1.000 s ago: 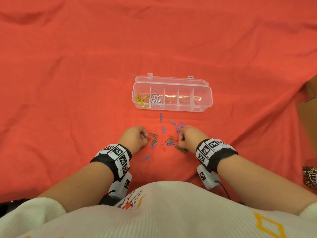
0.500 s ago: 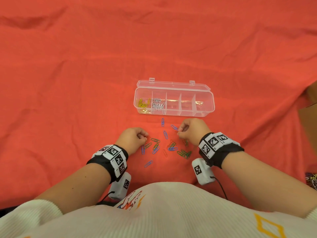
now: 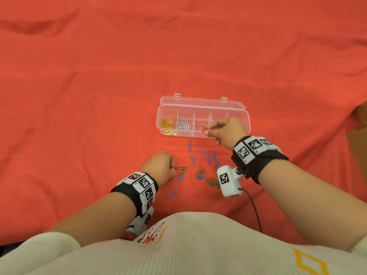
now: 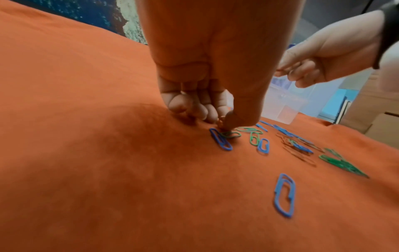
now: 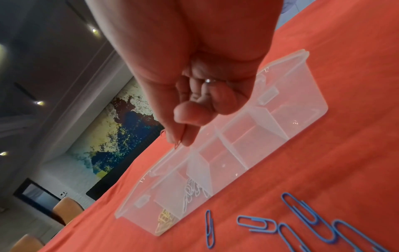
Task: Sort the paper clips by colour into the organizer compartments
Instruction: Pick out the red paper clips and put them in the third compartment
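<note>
A clear plastic organizer (image 3: 241,110) (image 5: 311,112) lies open on the red cloth. Yellow clips (image 3: 166,124) fill its leftmost compartment and white clips (image 3: 184,126) the one beside it. My right hand (image 3: 206,130) (image 5: 180,143) hovers over the middle compartment and pinches red paper clips (image 3: 203,129). Blue clips (image 3: 208,158) (image 5: 257,223), green clips (image 3: 212,182) (image 4: 336,163) and red clips (image 3: 199,171) lie scattered in front of the box. My left hand (image 3: 174,168) (image 4: 222,121) rests on the cloth at the pile's left edge, thumb and finger pinching a small red clip (image 4: 220,119).
The red cloth (image 3: 99,96) covers the whole table, with folds at the back. A brown cardboard box (image 3: 357,135) stands at the right edge. A cable (image 3: 256,213) runs from the right wrist camera toward my body.
My right hand has lifted from the pile and moved forward over the organizer with red clips in its fingers. My left hand has stayed at the pile's left edge.
</note>
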